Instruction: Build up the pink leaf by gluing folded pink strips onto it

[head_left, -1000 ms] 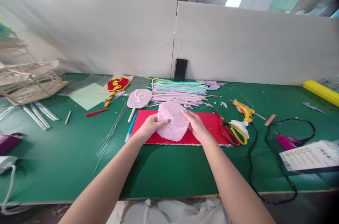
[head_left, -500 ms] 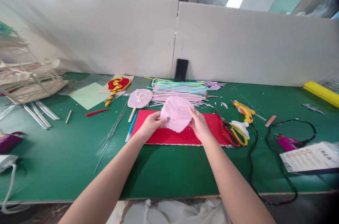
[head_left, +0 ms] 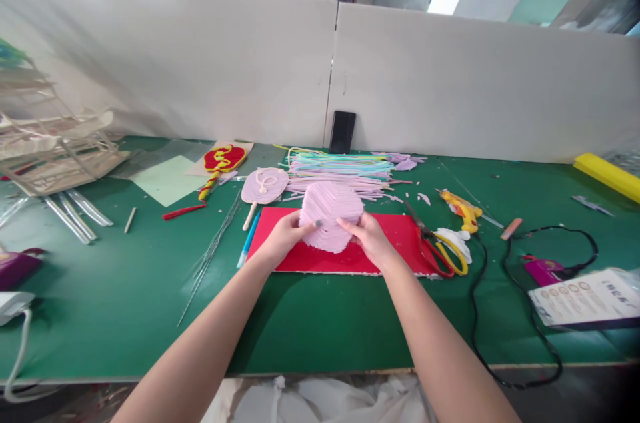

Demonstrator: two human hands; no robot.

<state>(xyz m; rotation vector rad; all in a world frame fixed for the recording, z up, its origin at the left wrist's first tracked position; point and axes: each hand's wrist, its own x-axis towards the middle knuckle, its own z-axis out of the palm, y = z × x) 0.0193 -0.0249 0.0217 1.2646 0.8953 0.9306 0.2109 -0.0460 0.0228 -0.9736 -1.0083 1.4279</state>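
Between my two hands is a pale pink, ridged panel (head_left: 331, 209) with cut, angled edges, apparently made of pipe cleaners laid side by side. My left hand (head_left: 293, 236) pinches its left edge, thumb on the front face. On the opposite edge my right hand (head_left: 369, 236) grips it, its thumb also lying across the front. The panel is held above a red board (head_left: 395, 243). Behind it lies a bundle of pink and mint pipe cleaners (head_left: 345, 166). A pink fan-shaped piece (head_left: 265, 186) with a twisted handle rests to the left.
Scissors (head_left: 437, 249) lie at the board's right end, near a yellow glue gun (head_left: 463, 211) with a black cable. Thin wires (head_left: 213, 249) and a red-yellow fan (head_left: 223, 159) are to the left. A phone (head_left: 343, 131) leans on the white partition. A white box (head_left: 585, 296) sits at right.
The panel has turned slightly and sits a little further left. My right thumb has slid inward from the panel's upper right edge onto its front face. My left hand keeps its grip.
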